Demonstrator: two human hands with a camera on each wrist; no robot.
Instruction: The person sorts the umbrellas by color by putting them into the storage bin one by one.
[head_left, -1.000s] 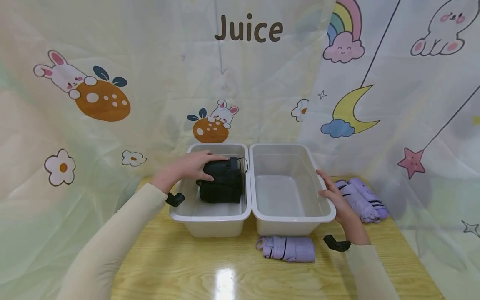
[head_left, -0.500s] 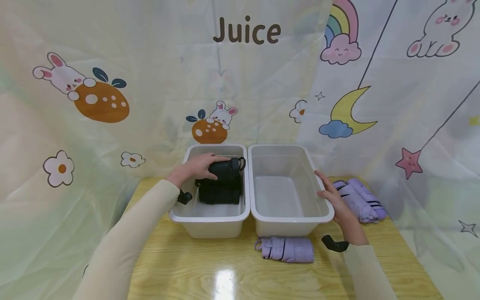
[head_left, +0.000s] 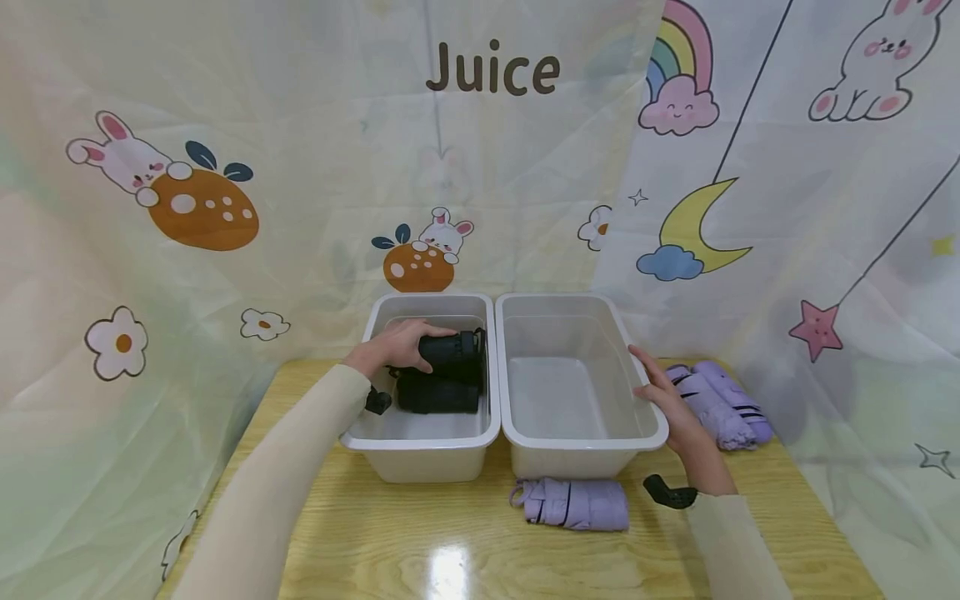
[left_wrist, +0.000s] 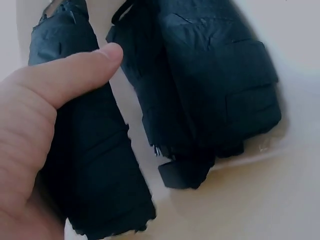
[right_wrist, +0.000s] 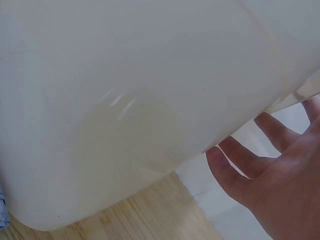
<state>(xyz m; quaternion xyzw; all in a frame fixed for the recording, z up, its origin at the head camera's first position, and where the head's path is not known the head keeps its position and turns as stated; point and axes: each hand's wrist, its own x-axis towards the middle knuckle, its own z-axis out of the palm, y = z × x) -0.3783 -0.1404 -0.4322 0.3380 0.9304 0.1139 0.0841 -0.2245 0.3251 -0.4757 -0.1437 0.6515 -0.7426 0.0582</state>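
Observation:
Inside the left white bin (head_left: 420,444), my left hand (head_left: 402,343) holds a black folded umbrella (head_left: 447,348), its thumb lying across the fabric in the left wrist view. Beside it, at least one more black folded umbrella (left_wrist: 220,75) lies in the bin; the head view shows a black umbrella (head_left: 437,393) nearer the front. The fingers under the held umbrella are hidden. My right hand (head_left: 675,417) grips the right wall of the right white bin (head_left: 585,444), thumb over the rim and fingertips (right_wrist: 217,156) against the outside. That bin's floor shows bare.
A lilac folded umbrella (head_left: 576,504) lies on the wooden table (head_left: 375,542) before the right bin. Two more lilac umbrellas (head_left: 712,408) lie right of it, behind my right hand. A printed curtain (head_left: 315,208) hangs close behind the bins.
My left hand has shifted slightly right and lower inside the left bin along with the black umbrella. The right hand keeps its place on the right bin; the view has tilted slightly.

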